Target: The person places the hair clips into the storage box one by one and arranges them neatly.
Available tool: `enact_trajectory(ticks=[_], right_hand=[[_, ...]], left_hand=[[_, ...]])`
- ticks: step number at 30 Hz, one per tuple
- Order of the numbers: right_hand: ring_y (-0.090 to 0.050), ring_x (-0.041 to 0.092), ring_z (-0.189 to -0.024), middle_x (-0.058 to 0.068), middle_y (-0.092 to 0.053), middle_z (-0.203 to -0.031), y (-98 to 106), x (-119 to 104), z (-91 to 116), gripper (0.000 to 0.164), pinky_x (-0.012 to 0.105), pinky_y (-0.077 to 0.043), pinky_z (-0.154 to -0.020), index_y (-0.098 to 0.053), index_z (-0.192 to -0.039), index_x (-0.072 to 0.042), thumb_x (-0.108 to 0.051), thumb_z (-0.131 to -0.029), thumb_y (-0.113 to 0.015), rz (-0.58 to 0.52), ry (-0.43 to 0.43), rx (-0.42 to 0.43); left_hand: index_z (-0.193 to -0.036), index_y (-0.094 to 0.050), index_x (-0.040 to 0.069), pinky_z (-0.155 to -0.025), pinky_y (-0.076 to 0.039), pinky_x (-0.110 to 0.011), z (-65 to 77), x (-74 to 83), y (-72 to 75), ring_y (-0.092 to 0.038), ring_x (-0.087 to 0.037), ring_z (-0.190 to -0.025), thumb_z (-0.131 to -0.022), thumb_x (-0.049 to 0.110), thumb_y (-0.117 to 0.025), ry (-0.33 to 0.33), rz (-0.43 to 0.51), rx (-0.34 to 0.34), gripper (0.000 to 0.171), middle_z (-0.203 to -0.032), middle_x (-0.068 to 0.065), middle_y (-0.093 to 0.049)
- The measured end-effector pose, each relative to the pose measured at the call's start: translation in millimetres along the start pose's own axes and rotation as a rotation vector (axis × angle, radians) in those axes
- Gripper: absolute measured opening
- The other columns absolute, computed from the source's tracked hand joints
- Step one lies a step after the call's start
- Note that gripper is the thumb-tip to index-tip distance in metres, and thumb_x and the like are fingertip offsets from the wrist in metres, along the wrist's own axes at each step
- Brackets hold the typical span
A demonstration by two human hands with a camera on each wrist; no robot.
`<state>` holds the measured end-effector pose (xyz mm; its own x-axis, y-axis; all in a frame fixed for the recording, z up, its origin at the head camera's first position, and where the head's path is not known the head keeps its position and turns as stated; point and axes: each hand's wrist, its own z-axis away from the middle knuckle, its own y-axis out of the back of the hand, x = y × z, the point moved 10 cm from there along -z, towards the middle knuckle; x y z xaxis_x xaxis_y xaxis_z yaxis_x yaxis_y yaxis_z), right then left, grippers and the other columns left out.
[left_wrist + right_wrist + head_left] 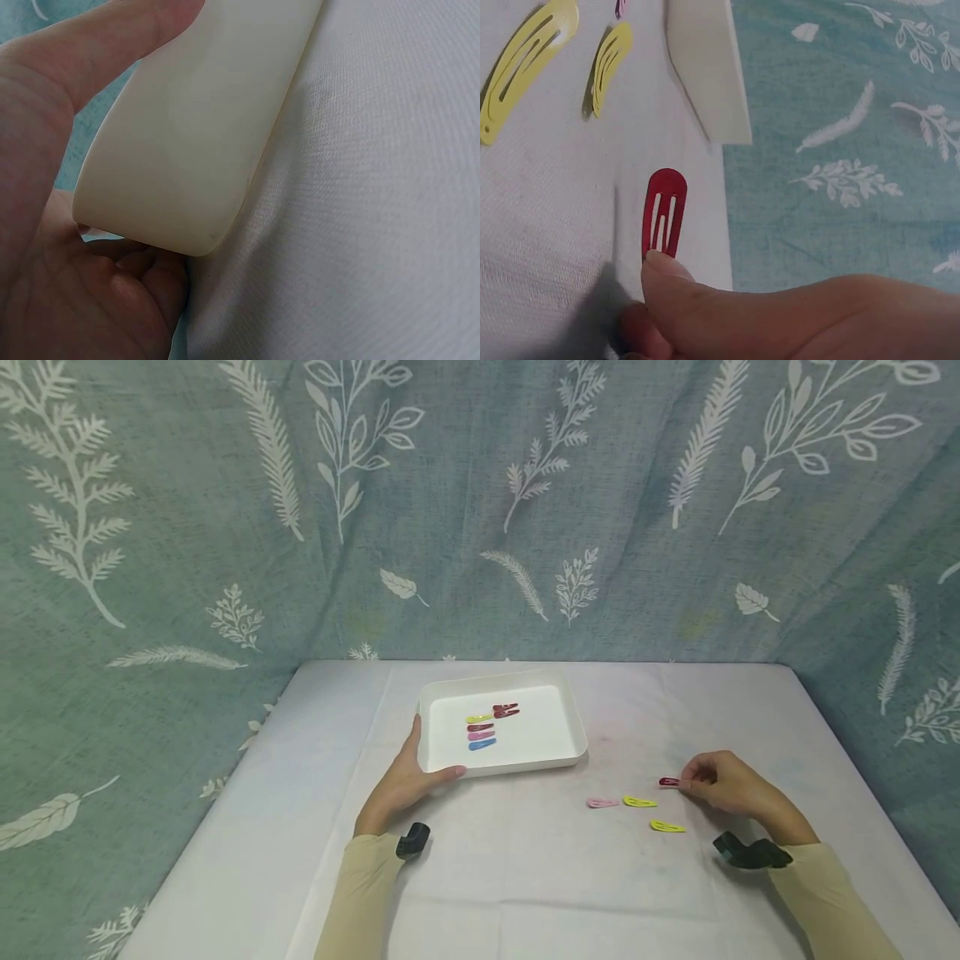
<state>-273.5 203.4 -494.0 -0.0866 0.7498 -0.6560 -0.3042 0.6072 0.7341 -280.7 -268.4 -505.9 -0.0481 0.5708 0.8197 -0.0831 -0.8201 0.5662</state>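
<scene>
My right hand (731,783) pinches a dark red snap hair clip (666,214) by one end, between thumb and fingers, over the right part of the table. With my left hand (405,779) I grip the near left corner of a white tray (525,768), the thumb along its front wall and the other fingers at its left side. Inside the tray lie several hair clips: a yellow clip (479,719), a pink clip (482,736), a blue clip (482,745) and some dark red ones. The left wrist view shows the tray's corner between thumb and fingers.
Left of my right hand, a pink clip (603,803) and two yellow clips, one farther back (639,802) and one nearer (667,827), lie on the white tablecloth (540,868). A blue-green curtain (465,527) with white leaves hangs behind the table and along both sides.
</scene>
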Motion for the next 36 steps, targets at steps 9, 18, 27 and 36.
enact_trajectory(ticks=[9,18,27,36], right_hand=[[-0.056,0.019,-0.078,0.009,-0.068,-0.089,3,3,-2,0.011,0.027,-0.049,-0.059,-0.073,-0.102,0.001,-0.007,-0.095,-0.069,-0.031,-0.050,0.047],[-0.060,0.021,-0.082,0.014,-0.073,-0.099,6,5,-4,0.019,0.029,-0.052,-0.066,-0.073,-0.109,0.002,-0.011,-0.097,-0.070,-0.109,-0.087,0.071],[-0.061,0.019,-0.084,0.014,-0.075,-0.102,6,-1,-7,0.029,0.028,-0.054,-0.068,-0.073,-0.114,0.004,-0.021,-0.098,-0.072,-0.179,-0.095,0.059],[-0.061,0.016,-0.087,0.014,-0.074,-0.107,8,-22,-12,0.036,0.027,-0.056,-0.076,-0.070,-0.120,0.004,-0.026,-0.100,-0.069,-0.270,-0.056,0.031]], left_hand=[[-0.167,0.010,0.024,-0.129,-0.018,-0.061,-0.5,-1.1,-2.4,-0.011,-0.030,-0.163,-0.075,0.060,-0.087,0.009,-0.011,-0.008,0.139,-0.177,-0.004,-0.005],[-0.167,0.010,0.023,-0.129,-0.018,-0.060,0.2,0.6,-0.9,-0.012,-0.030,-0.163,-0.075,0.060,-0.087,0.015,-0.018,-0.002,0.139,-0.177,-0.004,-0.005],[-0.167,0.010,0.021,-0.129,-0.018,-0.061,0.7,-0.7,-1.0,-0.012,-0.032,-0.163,-0.075,0.060,-0.086,0.031,-0.028,-0.001,0.139,-0.177,-0.006,-0.005],[-0.167,0.009,0.024,-0.129,-0.019,-0.060,1.1,2.5,0.8,-0.016,-0.029,-0.162,-0.074,0.059,-0.087,-0.005,-0.008,0.009,0.139,-0.177,-0.004,-0.009]])
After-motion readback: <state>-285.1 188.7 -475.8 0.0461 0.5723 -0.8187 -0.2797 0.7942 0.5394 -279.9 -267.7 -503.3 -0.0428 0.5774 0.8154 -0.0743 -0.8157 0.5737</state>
